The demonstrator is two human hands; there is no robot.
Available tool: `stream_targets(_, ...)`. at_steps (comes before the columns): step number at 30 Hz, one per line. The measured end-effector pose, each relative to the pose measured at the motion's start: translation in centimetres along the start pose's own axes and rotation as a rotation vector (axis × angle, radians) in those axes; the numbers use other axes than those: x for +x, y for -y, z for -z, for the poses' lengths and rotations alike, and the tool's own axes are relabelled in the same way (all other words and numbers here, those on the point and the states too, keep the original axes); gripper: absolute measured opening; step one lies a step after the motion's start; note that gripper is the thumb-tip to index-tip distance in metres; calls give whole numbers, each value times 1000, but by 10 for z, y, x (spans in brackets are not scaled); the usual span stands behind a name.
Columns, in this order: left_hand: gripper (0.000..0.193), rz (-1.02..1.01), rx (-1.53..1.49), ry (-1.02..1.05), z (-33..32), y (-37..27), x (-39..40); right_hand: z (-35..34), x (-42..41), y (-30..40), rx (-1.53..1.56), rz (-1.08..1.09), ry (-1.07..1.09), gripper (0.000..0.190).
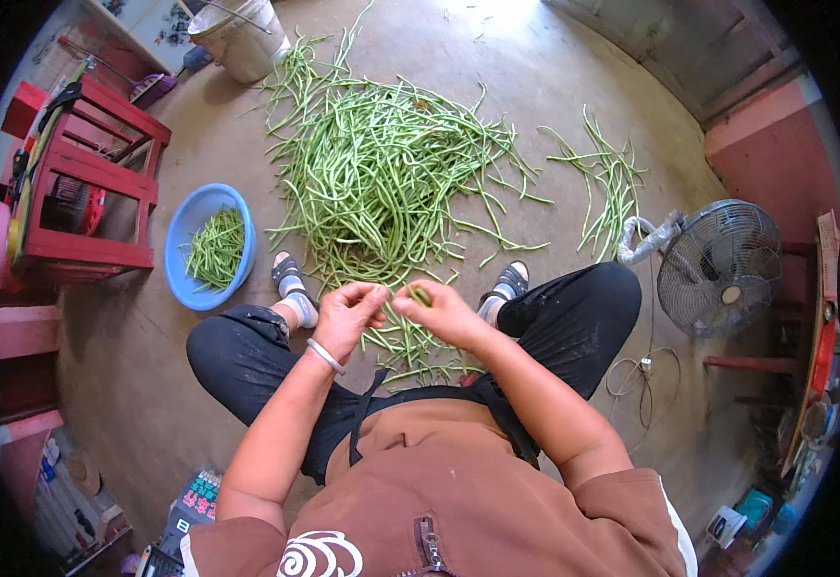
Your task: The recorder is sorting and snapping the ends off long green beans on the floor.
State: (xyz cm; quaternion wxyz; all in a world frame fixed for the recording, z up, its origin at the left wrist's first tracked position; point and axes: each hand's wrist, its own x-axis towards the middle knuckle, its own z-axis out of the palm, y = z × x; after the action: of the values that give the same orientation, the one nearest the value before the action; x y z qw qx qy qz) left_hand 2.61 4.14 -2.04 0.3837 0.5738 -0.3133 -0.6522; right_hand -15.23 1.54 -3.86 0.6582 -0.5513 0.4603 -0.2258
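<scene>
Both of my hands meet above the near edge of a large heap of long green beans [384,166] on the floor. My left hand [351,310], with a bangle on its wrist, pinches thumb against finger near a bean end; what lies between the fingertips is too small to tell. In my right hand [438,306] is a green bean [420,294], partly hidden by the curled fingers. Between my feet lie more beans [409,346]. A blue plastic basin [175,249] at the left holds short bean pieces [217,249].
A smaller bunch of long beans [607,173] lies right of the heap. An electric fan [719,267] stands at the right, its cord [643,382] coiled on the floor. At the left is a red wooden stool [95,249]; a bucket [240,43] stands beyond the heap.
</scene>
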Motion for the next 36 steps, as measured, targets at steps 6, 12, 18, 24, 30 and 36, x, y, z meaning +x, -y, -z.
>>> stream_targets(6, 27, 64, 225, 45, 6, -22, 43, 9, 29, -8, -7, 39, 31, 34)
stream_targets(12, 25, -34, 224, -113, 51, -75, 107, 69, 116, -66, 416, -422, -178, 15)
stream_targets(18, 20, 44, 33, 167, -1, -98, 111, 110, 215, -173, -414, -448, -538, 47)
stream_targets(24, 19, 213, -46, 190, 5, -93, 110, 94, 253, -192, -570, -546, -558, 44)
stream_targets(30, 18, 259, -1, 96, 26, -64, 121, 71, 208, -140, -256, -272, -516, 35)
stream_targets(36, 42, 564, -217, 157, 35, -22, 138, 19, 90, -26, 21, -156, -173, 24)
